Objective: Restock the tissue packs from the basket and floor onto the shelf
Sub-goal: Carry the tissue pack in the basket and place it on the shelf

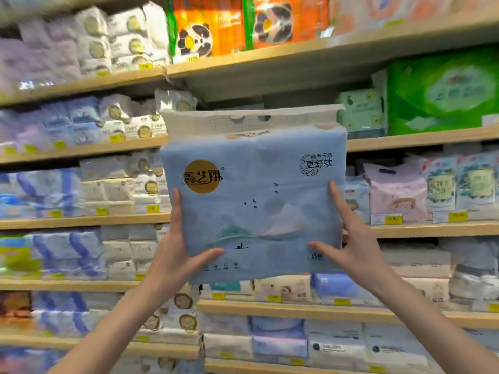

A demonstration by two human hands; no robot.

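A large light-blue tissue pack (253, 184) with a gold round logo and a white carry handle on top is held upright in front of the shelves, at the height of the second shelf (405, 143) from the top. My left hand (175, 247) grips its lower left edge, thumb on the front. My right hand (348, 244) grips its lower right edge the same way. Behind the pack's top, a dark gap shows on that shelf. No basket or floor is in view.
Wooden shelves (81, 220) filled with tissue packs cover the whole view. Orange panda packs (208, 25) stand on the top shelf, green packs (442, 90) to the right of the gap, white and blue packs (67, 120) to the left. Yellow price tags line the shelf edges.
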